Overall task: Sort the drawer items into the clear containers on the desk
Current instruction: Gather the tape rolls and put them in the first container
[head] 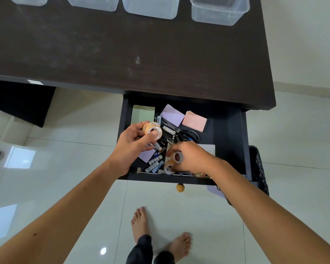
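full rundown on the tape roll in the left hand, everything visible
The tape roll is a small ring of clear, glossy tape wound on an orange-tan core printed with white marks. It is held above the open drawer, tilted so its open centre faces the camera. The left hand pinches it, thumb across the lower front face, fingers curled behind. A second similar roll seems stacked directly behind it, its edge showing at the left. It touches nothing else in the drawer.

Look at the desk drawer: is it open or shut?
Open. The drawer is pulled out from under the desk, so the batteries, scissors and paper notes inside show.
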Demonstrator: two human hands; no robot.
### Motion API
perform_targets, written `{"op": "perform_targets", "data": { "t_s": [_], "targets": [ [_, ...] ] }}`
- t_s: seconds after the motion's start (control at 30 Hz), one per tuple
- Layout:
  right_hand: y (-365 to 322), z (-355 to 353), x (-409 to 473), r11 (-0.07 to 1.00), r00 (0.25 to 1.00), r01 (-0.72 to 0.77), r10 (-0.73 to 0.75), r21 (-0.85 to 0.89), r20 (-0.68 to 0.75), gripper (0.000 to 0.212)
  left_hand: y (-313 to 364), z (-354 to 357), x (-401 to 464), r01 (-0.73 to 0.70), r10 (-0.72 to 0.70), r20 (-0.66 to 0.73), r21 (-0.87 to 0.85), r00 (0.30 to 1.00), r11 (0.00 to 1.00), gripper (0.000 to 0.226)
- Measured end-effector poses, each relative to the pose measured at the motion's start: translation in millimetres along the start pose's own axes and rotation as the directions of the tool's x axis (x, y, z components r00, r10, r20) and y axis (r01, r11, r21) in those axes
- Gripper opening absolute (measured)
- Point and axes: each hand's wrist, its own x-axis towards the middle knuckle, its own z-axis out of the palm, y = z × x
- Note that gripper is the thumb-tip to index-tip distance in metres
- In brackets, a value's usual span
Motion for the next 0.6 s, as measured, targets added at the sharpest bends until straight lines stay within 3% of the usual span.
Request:
{"op": "perform_targets", "data": {
  "t_s": [0.17, 0.33, 0.43, 0.6],
  "targets": [
    [-3.4, 0.0, -5.0, 1.0, 0.999, 0.014, -0.015, 0.012, 0.041, 0.036, 0.0, -0.3, 0.5, 0.005, -0.005, 0.007, 0.0, 1.0, 1.0, 0.051],
    [4.0, -20.8, -18.7, 0.99, 0.999, 0.041, -0.043, 0.133, 0.007, 0.027, -0.6, -0.4, 1.0, 0.007, -0.007, 0.018, 0.006, 1.0, 1.0, 0.049],
    [19.9, -39.8, -30.9, 0.976, 0.996, 0.024, -0.042, 0.215, 0.08, 0.028, -0.8, 0.6, 1.3, 0.01, -0.011, 0.022, 0.015, 1.0, 1.0, 0.049],
    [40.2, -54.6, -46.5, 0.991, 0.974, -0.068, 0.041, 0.116, 0.223, 0.026, -1.0, 2.2, 2.0, 0.017, -0.017, 0.023, 0.005, 1.0, 1.0, 0.048]
  ]
}}
